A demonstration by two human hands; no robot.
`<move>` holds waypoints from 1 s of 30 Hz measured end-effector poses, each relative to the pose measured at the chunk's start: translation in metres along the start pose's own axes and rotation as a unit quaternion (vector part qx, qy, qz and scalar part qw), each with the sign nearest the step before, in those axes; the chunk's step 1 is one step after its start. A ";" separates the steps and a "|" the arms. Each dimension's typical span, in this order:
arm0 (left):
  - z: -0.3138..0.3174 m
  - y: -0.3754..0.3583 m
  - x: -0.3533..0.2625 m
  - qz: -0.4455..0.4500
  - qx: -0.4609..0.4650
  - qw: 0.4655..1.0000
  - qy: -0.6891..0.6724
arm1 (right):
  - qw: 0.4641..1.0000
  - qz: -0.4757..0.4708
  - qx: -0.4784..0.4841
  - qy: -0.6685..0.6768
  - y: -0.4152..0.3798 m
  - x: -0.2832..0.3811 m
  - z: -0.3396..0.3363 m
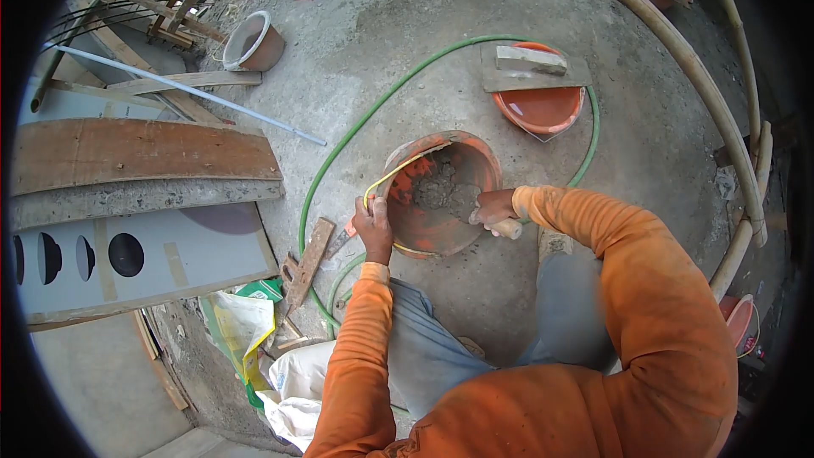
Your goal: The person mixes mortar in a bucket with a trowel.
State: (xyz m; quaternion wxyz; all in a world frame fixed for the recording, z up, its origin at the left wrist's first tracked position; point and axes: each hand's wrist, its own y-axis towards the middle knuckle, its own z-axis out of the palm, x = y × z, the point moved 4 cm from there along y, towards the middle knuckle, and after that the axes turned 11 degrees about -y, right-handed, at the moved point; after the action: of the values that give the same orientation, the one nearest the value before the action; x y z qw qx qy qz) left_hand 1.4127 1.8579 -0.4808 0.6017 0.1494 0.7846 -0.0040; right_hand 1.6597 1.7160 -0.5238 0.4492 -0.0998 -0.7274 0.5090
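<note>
An orange bucket [488, 171], smeared with grey, stands between my knees with wet grey mortar [439, 188] inside. My left hand [373, 225] is closed on the yellow bucket handle [394, 171] at the left side of the rim. At the right rim my right hand [496, 208] is wrapped round a light wooden tool handle [509, 228]; the tool's working end reaches into the bucket and is hard to make out among the mortar.
A green hose [326, 165] curves around the bucket. Behind it, an orange basin [543, 110] carries a board with a float. Boards [144, 157] lie left, a pale bucket [254, 42] stands back left, sacks [297, 382] lie near my left arm, and bamboo poles [678, 42] run along the right.
</note>
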 end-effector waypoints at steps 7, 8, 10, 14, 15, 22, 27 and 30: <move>-0.003 -0.002 -0.001 0.004 0.011 1.000 0.019 | 0.980 -0.042 0.000 0.196 0.017 -0.015 0.028; -0.002 -0.002 -0.001 0.002 0.015 1.000 0.025 | 0.979 -0.047 -0.001 0.200 0.021 -0.015 0.029; -0.002 -0.003 -0.003 0.002 0.015 0.999 0.036 | 0.972 -0.091 0.050 0.212 0.030 -0.009 0.038; -0.016 0.005 0.004 0.036 -0.030 0.996 0.070 | 0.969 -0.143 0.040 0.195 0.038 0.034 0.031; -0.014 0.009 0.008 0.038 -0.025 0.997 0.069 | 0.968 -0.144 0.036 0.200 0.037 0.033 0.024; 0.018 0.034 -0.015 -0.011 0.003 0.999 0.042 | 0.818 -0.098 -0.242 -0.513 -0.023 0.050 -0.053; 0.040 0.043 -0.029 -0.025 0.031 0.997 0.069 | 0.734 -0.033 -0.323 -0.596 -0.057 0.090 -0.073; 0.045 0.045 -0.031 -0.020 0.032 0.997 0.060 | 0.728 0.004 -0.330 -0.601 -0.035 0.087 -0.073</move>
State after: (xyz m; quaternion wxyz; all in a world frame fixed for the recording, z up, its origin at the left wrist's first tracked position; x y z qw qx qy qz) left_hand 1.4735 1.8858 -0.4565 0.5482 0.1530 0.8216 -0.0318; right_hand 1.6750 1.7997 -0.4410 -0.1448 0.0817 -0.9671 0.1927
